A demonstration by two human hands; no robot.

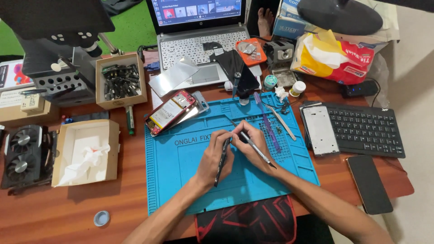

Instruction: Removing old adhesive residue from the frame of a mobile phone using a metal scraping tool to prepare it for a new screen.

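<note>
My left hand grips dark tweezers, my right hand a thin tool, both over the blue mat; the opened phone (back off) lies aside, not yet reassembled.

Bare forearms, sleeveless, black-and-red patterned garment below.

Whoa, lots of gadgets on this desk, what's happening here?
A person works over a blue repair mat. The left hand holds a dark slim tool; the right hand holds a silver one, tips meeting on something too small to make out. An opened red phone lies on the mat's corner, a laptop behind.
</note>
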